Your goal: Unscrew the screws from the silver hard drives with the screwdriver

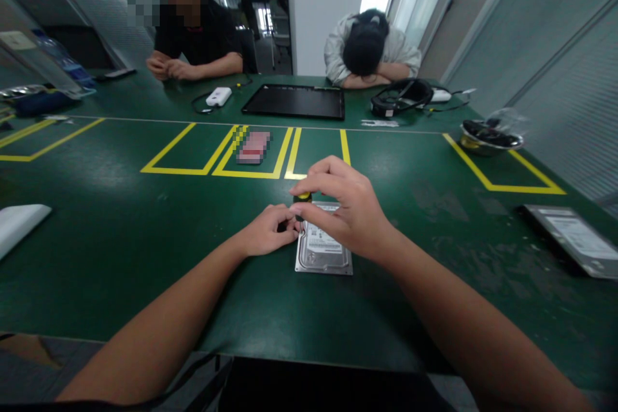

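A silver hard drive (pixel 324 260) with a white label lies flat on the green table in front of me. My right hand (pixel 345 203) is over its upper part, thumb and fingers closed round the short black and yellow handle of a screwdriver (pixel 302 197). The handle stands roughly upright near the drive's left edge; its tip is hidden. My left hand (pixel 271 229) rests at that left edge, its curled fingers against the drive and close below the handle. Exactly what the left fingertips pinch is partly hidden.
Another hard drive (pixel 574 241) lies at the right. Beyond are a metal bowl of dark parts (pixel 491 136), a black panel (pixel 294 102), a black headset (pixel 402 98) and a blurred pink object (pixel 254 147) between yellow tape lines. Two people sit across the table; a white object (pixel 22 224) lies left.
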Available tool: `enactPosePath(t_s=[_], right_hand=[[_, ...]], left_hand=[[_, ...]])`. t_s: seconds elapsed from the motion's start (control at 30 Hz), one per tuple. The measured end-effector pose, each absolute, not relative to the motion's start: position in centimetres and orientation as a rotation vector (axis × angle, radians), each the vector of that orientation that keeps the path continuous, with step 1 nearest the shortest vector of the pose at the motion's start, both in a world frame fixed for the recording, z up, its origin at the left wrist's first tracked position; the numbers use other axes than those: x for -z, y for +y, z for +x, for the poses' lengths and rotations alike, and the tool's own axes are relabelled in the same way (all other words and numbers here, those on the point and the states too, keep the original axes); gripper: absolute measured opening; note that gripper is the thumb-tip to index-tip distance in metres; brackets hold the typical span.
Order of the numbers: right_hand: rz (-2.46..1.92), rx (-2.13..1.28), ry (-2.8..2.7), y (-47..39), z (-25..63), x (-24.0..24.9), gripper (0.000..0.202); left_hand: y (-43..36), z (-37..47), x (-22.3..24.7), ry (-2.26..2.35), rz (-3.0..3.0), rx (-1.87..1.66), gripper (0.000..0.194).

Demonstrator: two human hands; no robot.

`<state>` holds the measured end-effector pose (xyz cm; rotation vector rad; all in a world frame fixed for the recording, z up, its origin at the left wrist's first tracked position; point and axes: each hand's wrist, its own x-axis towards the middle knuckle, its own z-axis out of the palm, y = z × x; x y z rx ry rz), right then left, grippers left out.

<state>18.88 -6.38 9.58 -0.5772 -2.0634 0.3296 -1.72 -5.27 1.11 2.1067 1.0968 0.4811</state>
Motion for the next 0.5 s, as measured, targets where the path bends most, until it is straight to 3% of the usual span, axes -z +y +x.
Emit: enactPosePath(t_s=[0.5], right_hand=[[-0.533,-0.338,-2.086,-6.42,18.89,-9.61,0.016]], left_hand=[[-5.28,-1.69,-1.12,1.095,2.14,-0.506,0.015]])
